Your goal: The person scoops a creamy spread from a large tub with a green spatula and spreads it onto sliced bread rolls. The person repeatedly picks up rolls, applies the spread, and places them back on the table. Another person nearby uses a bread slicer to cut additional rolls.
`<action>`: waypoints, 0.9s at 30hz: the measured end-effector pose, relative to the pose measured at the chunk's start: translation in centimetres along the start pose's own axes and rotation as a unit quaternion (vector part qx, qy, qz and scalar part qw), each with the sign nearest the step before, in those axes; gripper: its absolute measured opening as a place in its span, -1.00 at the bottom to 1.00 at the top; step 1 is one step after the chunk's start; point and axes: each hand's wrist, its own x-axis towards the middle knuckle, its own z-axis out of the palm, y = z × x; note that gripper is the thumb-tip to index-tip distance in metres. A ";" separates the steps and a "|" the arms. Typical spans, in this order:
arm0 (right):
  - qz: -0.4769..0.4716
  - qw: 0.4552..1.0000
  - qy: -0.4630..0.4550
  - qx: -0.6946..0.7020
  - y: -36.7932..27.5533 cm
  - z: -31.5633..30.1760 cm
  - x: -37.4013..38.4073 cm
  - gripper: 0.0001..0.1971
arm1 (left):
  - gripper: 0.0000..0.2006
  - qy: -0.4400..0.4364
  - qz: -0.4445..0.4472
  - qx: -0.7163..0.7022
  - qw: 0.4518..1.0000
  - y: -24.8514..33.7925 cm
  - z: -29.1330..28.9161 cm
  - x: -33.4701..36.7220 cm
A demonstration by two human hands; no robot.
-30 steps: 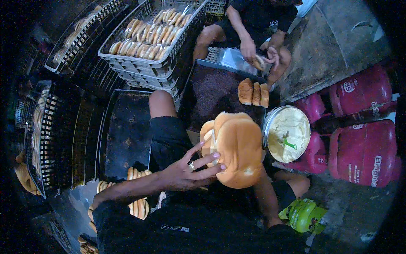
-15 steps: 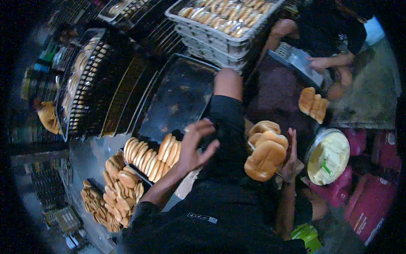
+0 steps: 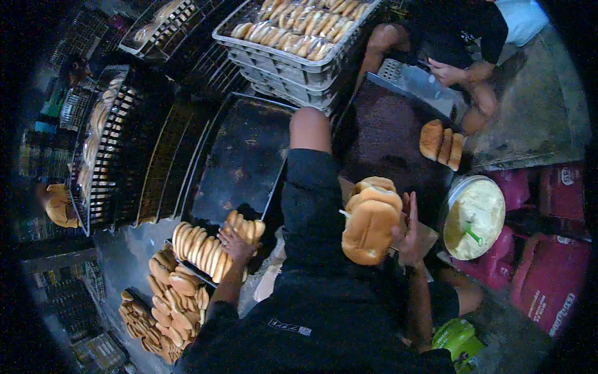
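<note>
Buns (image 3: 372, 234), just a few, are stacked beside the open right hand (image 3: 408, 239), while the left hand (image 3: 237, 245) touches a long row (image 3: 199, 249), its grip too hidden to tell, with lots left there and in the loose pile (image 3: 179, 302).

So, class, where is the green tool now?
On the head view's right, the green tool sits in the tub of pale spread, right of the right hand.

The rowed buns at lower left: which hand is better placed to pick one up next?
The left hand, I judge: it appears to touch the rowed buns, while the right hand is farther away, beside the bun stack.
</note>
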 end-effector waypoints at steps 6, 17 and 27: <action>0.018 0.993 0.073 0.096 1.0 -1.8 -0.1 -0.08 | 0.38 -0.126 -0.032 -0.066 0.989 -5.6 -2.2 4.7; 0.009 0.978 0.070 0.199 -5.9 -4.9 -1.5 -0.09 | 0.05 0.259 0.195 -0.483 0.813 9.3 -35.3 9.7; -0.088 0.702 -0.171 0.686 -10.5 -7.5 -1.6 -0.08 | -0.40 0.293 0.830 -0.146 0.451 29.7 -41.8 -4.2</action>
